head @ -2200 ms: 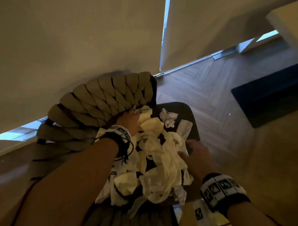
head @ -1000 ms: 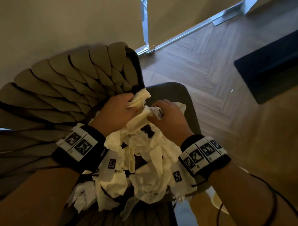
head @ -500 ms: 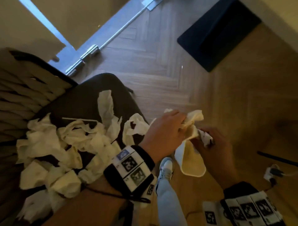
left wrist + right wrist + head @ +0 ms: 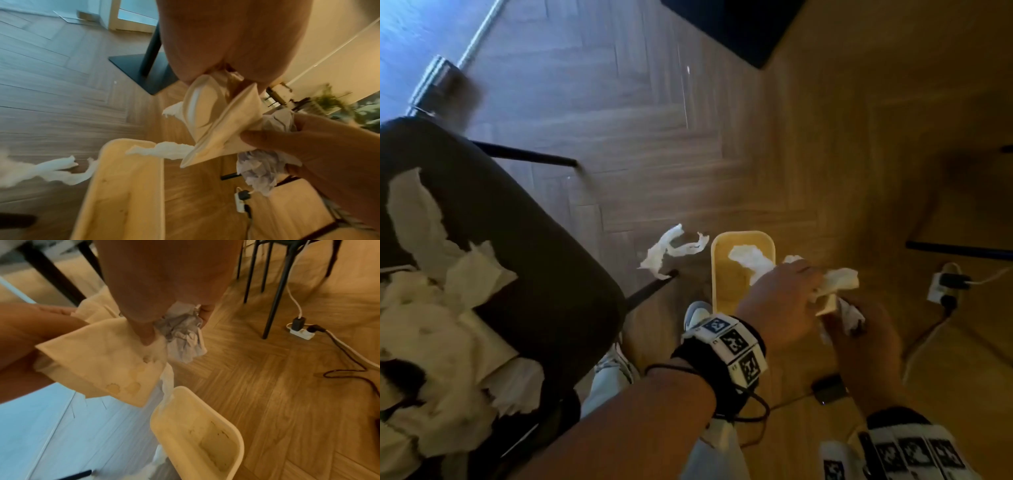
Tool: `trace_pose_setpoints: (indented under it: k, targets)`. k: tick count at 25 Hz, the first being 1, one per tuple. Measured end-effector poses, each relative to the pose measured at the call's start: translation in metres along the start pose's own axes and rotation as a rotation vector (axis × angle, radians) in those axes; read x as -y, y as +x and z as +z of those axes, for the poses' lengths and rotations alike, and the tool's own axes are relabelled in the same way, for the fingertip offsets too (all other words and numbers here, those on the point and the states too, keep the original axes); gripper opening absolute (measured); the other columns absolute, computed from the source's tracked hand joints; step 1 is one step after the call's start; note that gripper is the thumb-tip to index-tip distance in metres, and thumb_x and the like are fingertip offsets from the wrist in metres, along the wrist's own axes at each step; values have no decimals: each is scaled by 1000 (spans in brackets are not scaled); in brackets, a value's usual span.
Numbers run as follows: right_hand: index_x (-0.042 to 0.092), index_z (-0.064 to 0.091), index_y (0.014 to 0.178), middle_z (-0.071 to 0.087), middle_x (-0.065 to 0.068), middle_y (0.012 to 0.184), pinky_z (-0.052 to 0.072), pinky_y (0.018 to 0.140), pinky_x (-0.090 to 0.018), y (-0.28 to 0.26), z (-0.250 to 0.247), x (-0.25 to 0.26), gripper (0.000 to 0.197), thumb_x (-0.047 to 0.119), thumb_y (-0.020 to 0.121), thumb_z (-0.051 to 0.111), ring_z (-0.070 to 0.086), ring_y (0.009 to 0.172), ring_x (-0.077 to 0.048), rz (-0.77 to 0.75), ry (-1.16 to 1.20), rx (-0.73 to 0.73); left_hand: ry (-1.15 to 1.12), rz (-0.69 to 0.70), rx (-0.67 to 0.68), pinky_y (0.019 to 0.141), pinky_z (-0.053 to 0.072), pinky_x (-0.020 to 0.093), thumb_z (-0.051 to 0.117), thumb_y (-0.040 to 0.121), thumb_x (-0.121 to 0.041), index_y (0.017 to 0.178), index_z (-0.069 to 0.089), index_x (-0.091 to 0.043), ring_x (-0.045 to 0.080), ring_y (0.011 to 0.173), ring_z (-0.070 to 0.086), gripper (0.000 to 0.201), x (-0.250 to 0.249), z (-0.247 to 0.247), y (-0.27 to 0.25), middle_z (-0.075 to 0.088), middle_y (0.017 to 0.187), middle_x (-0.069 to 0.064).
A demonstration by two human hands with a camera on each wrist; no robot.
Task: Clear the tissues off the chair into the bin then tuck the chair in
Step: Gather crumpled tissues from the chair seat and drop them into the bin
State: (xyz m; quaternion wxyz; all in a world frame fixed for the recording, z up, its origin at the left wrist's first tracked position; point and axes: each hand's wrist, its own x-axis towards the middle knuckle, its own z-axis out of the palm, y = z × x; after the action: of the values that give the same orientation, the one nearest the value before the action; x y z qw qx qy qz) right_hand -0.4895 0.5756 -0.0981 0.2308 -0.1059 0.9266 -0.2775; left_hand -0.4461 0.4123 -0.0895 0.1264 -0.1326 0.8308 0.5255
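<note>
Both hands hold one bunch of tissues just above the right rim of the yellow bin (image 4: pixel 722 274). My left hand (image 4: pixel 813 291) grips a folded cream napkin (image 4: pixel 216 121), stained at one corner (image 4: pixel 115 386). My right hand (image 4: pixel 854 329) clutches a crumpled grey-white tissue (image 4: pixel 183 334). A white strip (image 4: pixel 162 151) trails from the bunch over the bin's opening. One torn tissue (image 4: pixel 671 250) lies on the floor left of the bin. The dark chair seat (image 4: pixel 534 246) at left still carries a heap of tissues (image 4: pixel 438 325).
A white power strip (image 4: pixel 941 287) with cables lies on the floor right of the bin. A dark table base (image 4: pixel 739 24) sits at top. Chair legs (image 4: pixel 650 291) splay toward the bin. My shoe (image 4: pixel 697 313) stands beside the bin.
Both hands lifted a bunch of tissues off the chair seat and carried it right, to above the bin. The view swung from the chair to the floor and bin.
</note>
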Motion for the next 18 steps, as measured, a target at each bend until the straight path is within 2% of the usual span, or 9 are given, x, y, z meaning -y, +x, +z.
trace_pose_setpoints:
  k: [2,5,6,8,9,11,12,15,18]
  targets:
    - [13,62,98,59,-9,91,43,66,-32,-14,-26,-22,21,26,82,68,57,86,-32,44,-32,-39,7,60,57,76,48,31,61,86,-14,110,61,-4,23,92,61,26,-27,16,3,63,109,11]
    - [9,65,99,64,-19,96,49,72,-43,-31,-45,-43,66,68,74,53,60,91,-42,85,-70,39,-6,90,116,80,49,35,60,87,-14,111,60,-4,24,96,59,26,-43,31,-3,62,113,12]
    - [12,65,96,64,-17,94,50,71,-45,-32,-39,-41,58,65,74,57,61,89,-41,105,-46,33,-25,59,102,80,48,34,59,88,-16,111,60,-4,23,95,59,25,-35,32,-4,61,112,11]
    - [19,62,89,59,-3,83,46,62,-33,-24,-7,-35,20,31,77,73,60,80,-31,104,64,43,-47,-47,55,81,49,31,58,89,-19,111,59,-6,21,95,59,26,0,34,-5,60,113,9]
    - [20,62,90,57,3,82,42,62,-26,-15,16,-32,17,19,78,74,59,79,-23,71,73,87,-29,-117,41,83,50,31,57,90,-21,113,58,-7,21,97,59,27,25,36,-5,60,115,7]
    - [19,64,96,55,6,87,37,65,-16,8,68,-32,18,14,80,71,54,81,-12,33,46,185,47,-263,16,82,52,33,56,90,-23,114,57,-12,19,96,60,26,76,41,-3,59,114,1]
    - [18,64,98,54,5,90,38,66,-16,19,93,-38,18,16,81,69,54,83,-12,52,62,230,80,-316,1,78,51,31,55,90,-24,112,56,-14,17,91,59,24,99,43,1,58,110,-1]
    - [22,62,101,53,4,93,45,76,-29,44,156,-55,23,16,80,66,55,89,-17,180,144,309,132,-408,-30,70,41,25,55,90,-27,106,58,-11,13,80,51,22,151,52,13,52,94,-3]
    - [19,56,110,60,-3,102,50,81,-37,61,197,-71,32,18,79,64,59,93,-23,352,290,311,14,-579,-75,63,41,23,54,88,-19,93,59,-12,17,78,55,10,183,75,31,54,89,-1]
